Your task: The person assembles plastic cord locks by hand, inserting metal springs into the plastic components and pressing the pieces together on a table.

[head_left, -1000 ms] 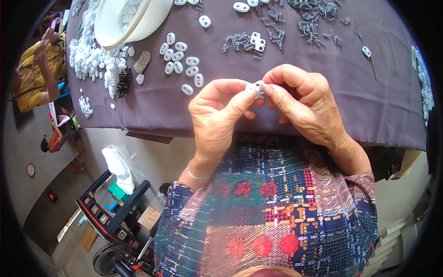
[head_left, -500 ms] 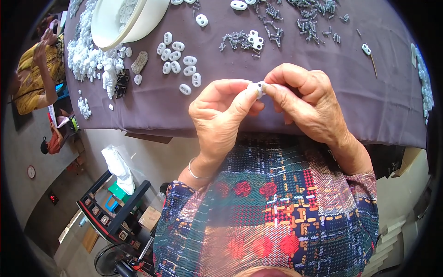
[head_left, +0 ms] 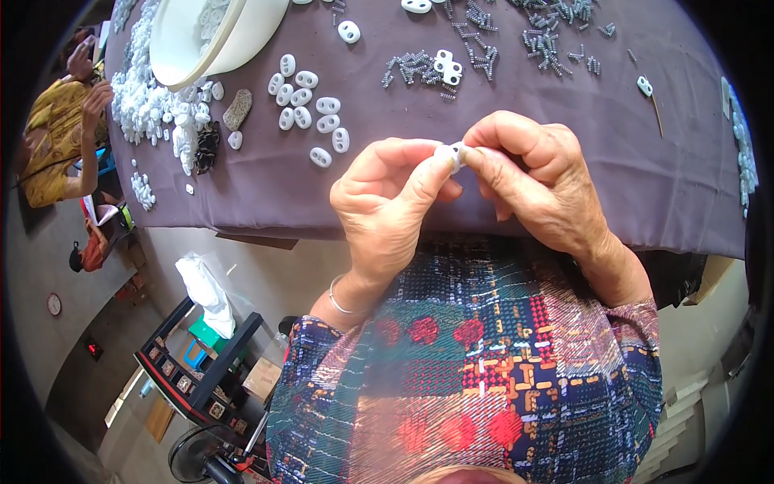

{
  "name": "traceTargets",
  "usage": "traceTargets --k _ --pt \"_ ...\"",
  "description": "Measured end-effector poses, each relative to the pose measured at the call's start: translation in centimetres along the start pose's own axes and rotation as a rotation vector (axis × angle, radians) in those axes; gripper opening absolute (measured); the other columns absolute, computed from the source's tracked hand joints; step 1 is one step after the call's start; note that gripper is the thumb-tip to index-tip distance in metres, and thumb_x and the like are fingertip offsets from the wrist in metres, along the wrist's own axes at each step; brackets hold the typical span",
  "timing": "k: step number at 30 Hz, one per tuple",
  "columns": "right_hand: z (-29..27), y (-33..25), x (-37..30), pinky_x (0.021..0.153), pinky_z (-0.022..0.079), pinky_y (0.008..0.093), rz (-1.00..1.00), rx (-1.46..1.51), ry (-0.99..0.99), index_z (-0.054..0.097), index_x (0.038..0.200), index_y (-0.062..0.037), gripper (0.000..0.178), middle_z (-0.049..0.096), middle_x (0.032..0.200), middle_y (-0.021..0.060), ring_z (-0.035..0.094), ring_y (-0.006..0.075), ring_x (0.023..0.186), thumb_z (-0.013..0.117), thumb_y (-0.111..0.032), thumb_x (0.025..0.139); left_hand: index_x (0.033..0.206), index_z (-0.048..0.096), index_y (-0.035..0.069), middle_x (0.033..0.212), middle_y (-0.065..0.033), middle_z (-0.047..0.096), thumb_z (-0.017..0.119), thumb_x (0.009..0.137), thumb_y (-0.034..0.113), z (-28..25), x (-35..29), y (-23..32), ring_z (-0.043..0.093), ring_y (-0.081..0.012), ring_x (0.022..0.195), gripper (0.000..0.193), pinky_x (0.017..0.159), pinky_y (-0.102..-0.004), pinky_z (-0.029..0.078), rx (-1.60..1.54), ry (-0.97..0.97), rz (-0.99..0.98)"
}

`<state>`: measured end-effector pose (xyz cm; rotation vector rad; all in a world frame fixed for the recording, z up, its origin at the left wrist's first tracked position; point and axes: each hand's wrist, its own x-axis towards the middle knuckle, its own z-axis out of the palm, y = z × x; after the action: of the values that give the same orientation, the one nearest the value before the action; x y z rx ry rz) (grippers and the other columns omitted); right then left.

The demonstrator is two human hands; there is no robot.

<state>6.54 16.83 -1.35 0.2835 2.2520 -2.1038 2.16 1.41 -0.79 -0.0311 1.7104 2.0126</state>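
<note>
Mid-frame, the left hand (head_left: pixel 387 198) and right hand (head_left: pixel 536 173) pinch one small white piece (head_left: pixel 455 156) between thumbs and fingers, its assembly apparently unfinished. Left of centre on the worktop (head_left: pixel 645 181), a cluster of two-holed pieces (head_left: pixel 301 98) may be done; loose springs (head_left: pixel 411 70), upper middle, and the white pile (head_left: pixel 149 103), upper left, suggest much remains.

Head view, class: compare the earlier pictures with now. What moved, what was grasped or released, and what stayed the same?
The bowl and the loose oval white pieces sit slightly further left in the picture, probably from a head movement. At far left, a co-worker's hand has moved rightward. Nothing was visibly taken or let go. The left hand and right hand stay close, pinching the small white part.
</note>
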Motion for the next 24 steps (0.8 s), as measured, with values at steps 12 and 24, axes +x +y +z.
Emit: traceTargets --k 12,24 --pt "0.2 0.2 0.3 0.040 0.038 0.0187 -0.018 -0.031 0.001 0.059 0.084 0.0007 0.011 0.051 0.055 -0.0002 0.047 0.0040 0.046 0.055 -0.009 0.088 0.092 0.060 -0.004 0.084 -0.0103 0.065 0.064 0.081 0.001 -0.1 0.3 -0.1 0.062 -0.0129 0.067 0.012 0.060 -0.0221 0.052 0.006 -0.015 0.027" --pt "1.0 -0.3 0.3 0.049 0.043 0.0254 -0.364 -0.287 0.083 0.056 0.091 0.0003 0.019 0.055 0.071 0.0063 0.053 0.0120 0.057 0.065 -0.009 0.077 0.092 0.057 -0.001 0.088 -0.0117 0.064 0.058 0.085 0.004 -1.2 0.8 0.6 0.064 -0.0179 0.079 0.009 0.066 -0.0256 0.053 -0.259 -0.099 -0.128"
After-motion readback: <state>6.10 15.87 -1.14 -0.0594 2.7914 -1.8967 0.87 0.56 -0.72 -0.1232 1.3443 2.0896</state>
